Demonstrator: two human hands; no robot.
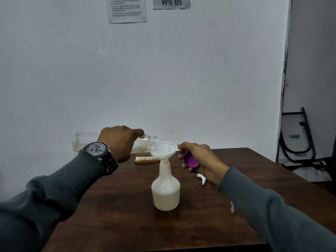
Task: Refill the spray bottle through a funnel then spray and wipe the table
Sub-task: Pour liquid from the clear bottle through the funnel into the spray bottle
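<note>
The spray bottle [165, 190] stands upright near the middle of the table [127, 215], its cap off, and a pale milky fill shows through its translucent white wall in the wide lower body. A white funnel [163, 150] sits in its neck. The right hand [198, 159] pinches the funnel's side tab between thumb and forefinger, and its remaining fingers curl around a purple cap [190, 160].

The left hand [118, 142] is wrapped around a clear plastic bottle [145, 145], held on its side with the open threaded mouth at the funnel's rim. This bottle looks almost empty; only a small trace shows near its shoulder. A wristwatch [98, 149] sits on the left wrist above a grey-green knit sleeve [60, 180].

The white sprayer head [202, 178] lies on the table just behind the right wrist, partly hidden. A small gold wire rack [145, 158] stands at the far edge behind the funnel.

The table is dark brown wood, set against a white wall [163, 70]. A sign [171, 2] reading "WS 05" and a printed sheet [127, 9] hang there. A dark folded metal frame [298, 140] leans at the right.
</note>
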